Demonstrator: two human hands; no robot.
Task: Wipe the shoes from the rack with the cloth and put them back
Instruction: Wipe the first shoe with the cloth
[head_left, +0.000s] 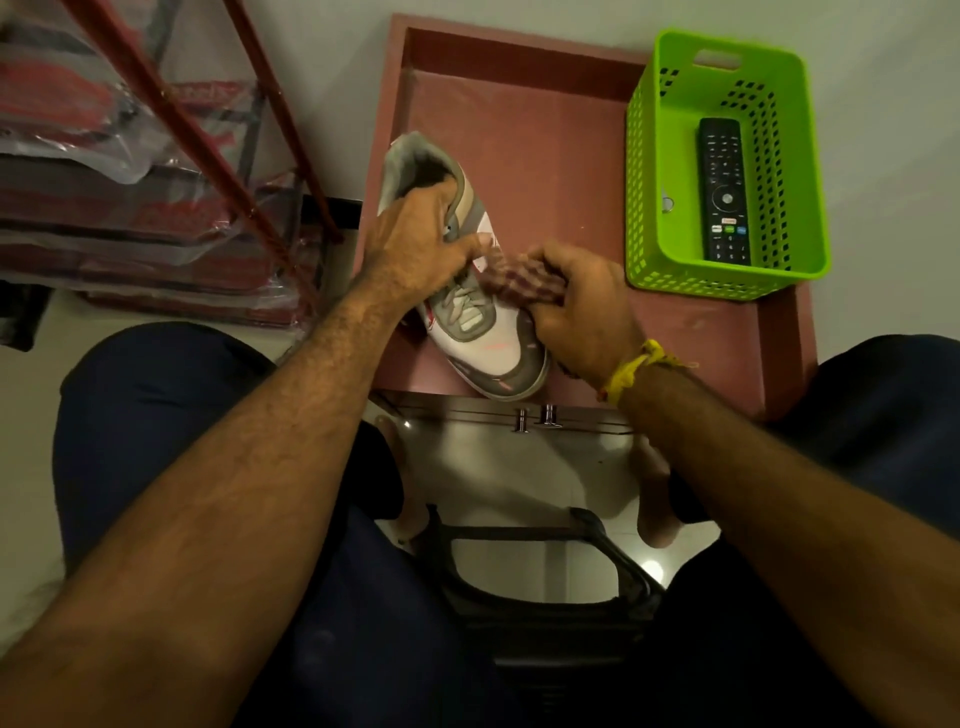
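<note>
remote control (724, 192) button labels, illegibly small

Dim warm indoor light, my cloth (527, 280) smeared by motion blur, wide-angle bending at edges, small glints on floor tiles (649, 566)

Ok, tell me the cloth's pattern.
Dark red and white check on the cloth, blurred, seen in the head view.

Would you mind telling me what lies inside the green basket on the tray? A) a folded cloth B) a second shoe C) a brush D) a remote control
D: a black remote control lies lengthwise on the floor of the green basket, which stands at the tray's right; the cloth is in the right hand at the shoe, held by the left hand.
</note>
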